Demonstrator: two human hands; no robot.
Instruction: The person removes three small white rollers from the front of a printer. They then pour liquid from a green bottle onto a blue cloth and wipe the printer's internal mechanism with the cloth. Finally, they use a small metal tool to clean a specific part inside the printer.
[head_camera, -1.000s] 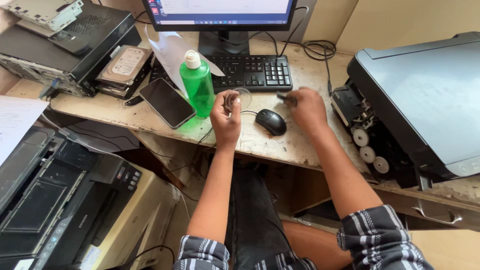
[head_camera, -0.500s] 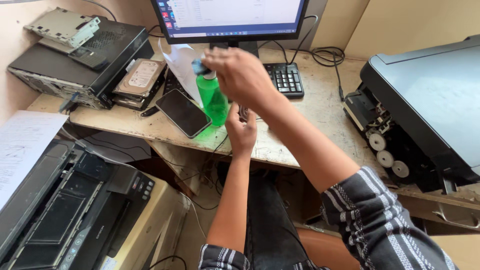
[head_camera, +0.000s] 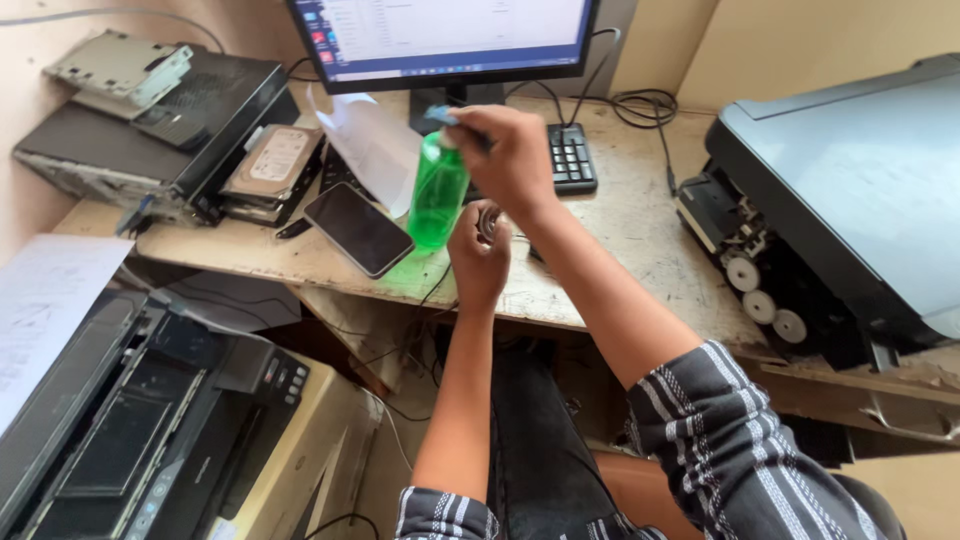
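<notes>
Green and see-through, the plastic bottle (head_camera: 437, 195) stands upright on the worktop (head_camera: 640, 240), near its front edge, with green liquid filling most of it. The right hand (head_camera: 512, 160) reaches across from three o'clock and closes its fingers around the bottle's top, where a bit of blue cap shows above the knuckles. Just at five o'clock from the bottle, the left hand (head_camera: 478, 250) is curled around a small dark round part (head_camera: 489, 222); what that part is cannot be made out, and the right forearm crosses above it.

At nine o'clock from the bottle, a dark phone (head_camera: 358, 228) lies flat, screen up, very close to the bottle's base. A sheet of white paper (head_camera: 375, 145) leans behind the bottle at eleven o'clock. Further out at nine o'clock a bare hard drive (head_camera: 272, 160) rests on a stack of black devices. At twelve o'clock a monitor (head_camera: 450, 35) glows above a black keyboard (head_camera: 572, 158). An opened printer (head_camera: 840, 200) with white rollers sits at three o'clock.
</notes>
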